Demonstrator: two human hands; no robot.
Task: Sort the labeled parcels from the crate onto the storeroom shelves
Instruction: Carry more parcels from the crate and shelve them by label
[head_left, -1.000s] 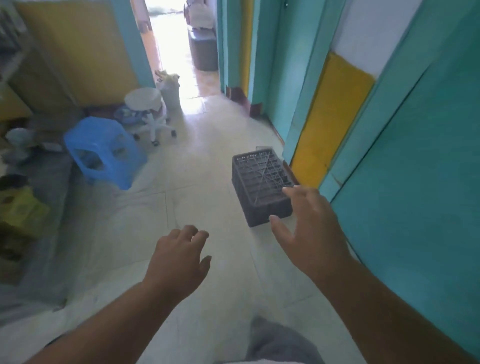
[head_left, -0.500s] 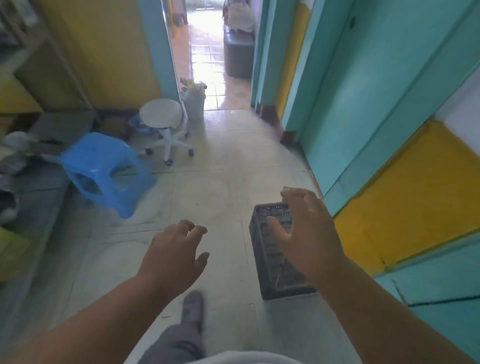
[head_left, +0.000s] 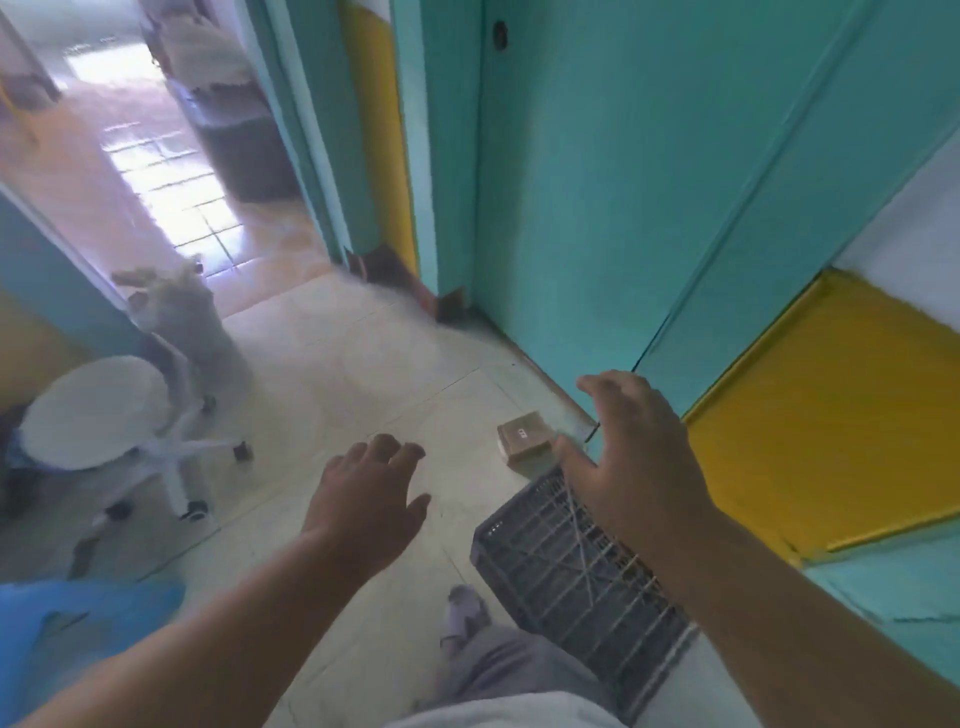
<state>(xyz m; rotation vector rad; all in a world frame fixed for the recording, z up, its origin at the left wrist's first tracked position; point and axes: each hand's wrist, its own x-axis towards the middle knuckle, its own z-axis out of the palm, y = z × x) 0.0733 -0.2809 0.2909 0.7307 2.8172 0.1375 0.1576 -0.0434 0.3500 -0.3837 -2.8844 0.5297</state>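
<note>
A dark grey plastic crate (head_left: 566, 571) lies on the pale tiled floor, its lattice side facing up, close to the teal wall. Just beyond it sits a small brown cardboard parcel (head_left: 524, 441) with a label on top. My right hand (head_left: 628, 462) hovers over the crate's far end with fingers spread, holding nothing. My left hand (head_left: 369, 499) hangs in the air left of the crate, fingers loosely bent and empty. No shelves are in view.
A white wheeled stool (head_left: 98, 410) and a pale bin (head_left: 197, 332) stand at the left. A blue plastic stool (head_left: 62, 618) sits at the lower left. A teal and yellow wall (head_left: 675, 208) runs along the right. A doorway (head_left: 156, 171) opens beyond. My leg (head_left: 483, 660) is below.
I have stepped closer, so the crate now lies near my feet and the parcel behind it has come into view. Both hands stay raised and empty.
</note>
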